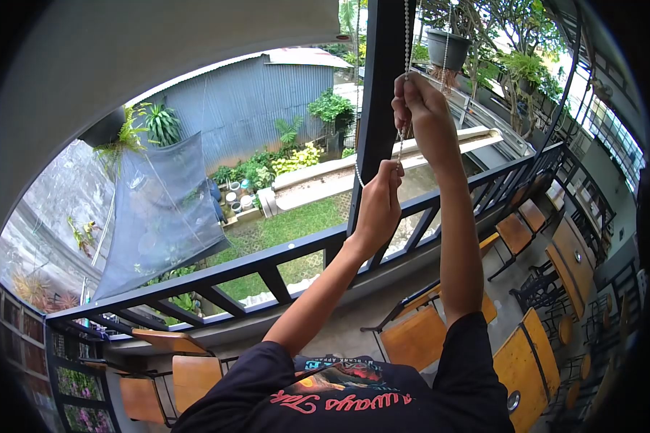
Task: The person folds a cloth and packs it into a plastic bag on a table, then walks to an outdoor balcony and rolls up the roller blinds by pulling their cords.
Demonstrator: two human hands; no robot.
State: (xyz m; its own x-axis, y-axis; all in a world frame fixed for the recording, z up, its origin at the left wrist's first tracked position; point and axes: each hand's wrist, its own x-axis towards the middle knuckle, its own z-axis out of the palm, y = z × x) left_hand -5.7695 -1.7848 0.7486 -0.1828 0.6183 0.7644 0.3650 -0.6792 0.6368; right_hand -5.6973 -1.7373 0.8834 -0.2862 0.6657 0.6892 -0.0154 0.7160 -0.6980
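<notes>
A white beaded chain hangs down in front of the dark post. High up, my right hand is closed with the chain pinched between its fingers. Lower and to the left, my left hand is closed round the same chain. A short length of chain runs between the two hands, and a loop of it curves out at the left, beside the post. Both arms are raised in front of my dark printed T-shirt.
A black railing crosses behind my arms. Beyond it lie grass, plants and a corrugated metal wall. A hanging pot is at upper right. Wooden chairs and a wooden table stand below.
</notes>
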